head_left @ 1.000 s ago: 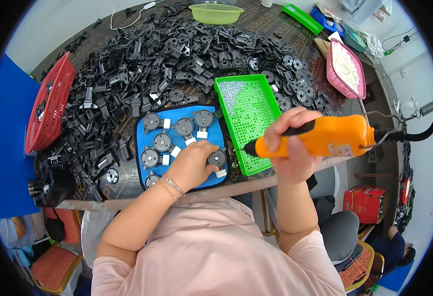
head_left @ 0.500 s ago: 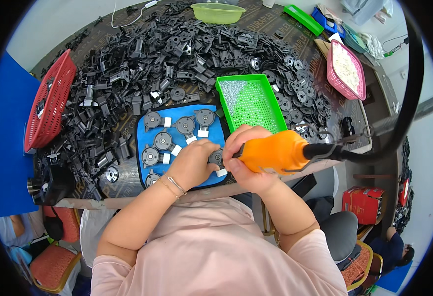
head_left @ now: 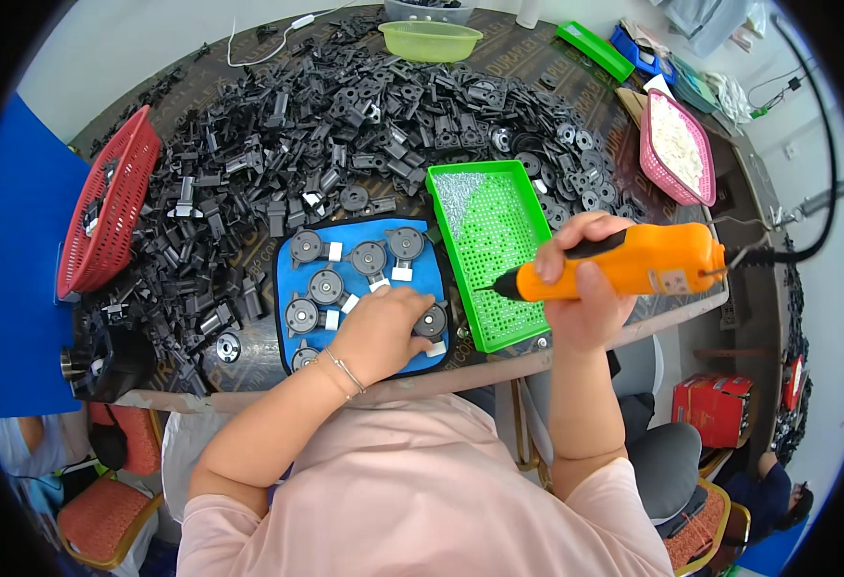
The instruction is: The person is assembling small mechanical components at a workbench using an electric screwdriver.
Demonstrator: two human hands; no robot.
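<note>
My left hand (head_left: 384, 327) rests at the right side of a blue mat (head_left: 357, 231), its fingers closed round a round black part (head_left: 431, 320) with a white block at its lower end. Several similar round assemblies (head_left: 326, 286) lie on the mat, each with a white block. My right hand (head_left: 590, 298) grips an orange electric screwdriver (head_left: 657, 258) by its body. Its dark tip points left, above a green perforated tray (head_left: 513, 250) that has small silvery screws (head_left: 458, 197) heaped in its far left corner.
A wide pile of black plastic parts (head_left: 345, 120) covers the far table, with black discs (head_left: 585, 183) at right. A red basket (head_left: 105, 231) stands left, a pink basket (head_left: 655, 159) of white pieces right. The screwdriver's black cable (head_left: 831, 163) loops up at right.
My right hand has lifted the screwdriver off the round part and moved it right, over the green tray. My left hand still holds the part on the mat.
</note>
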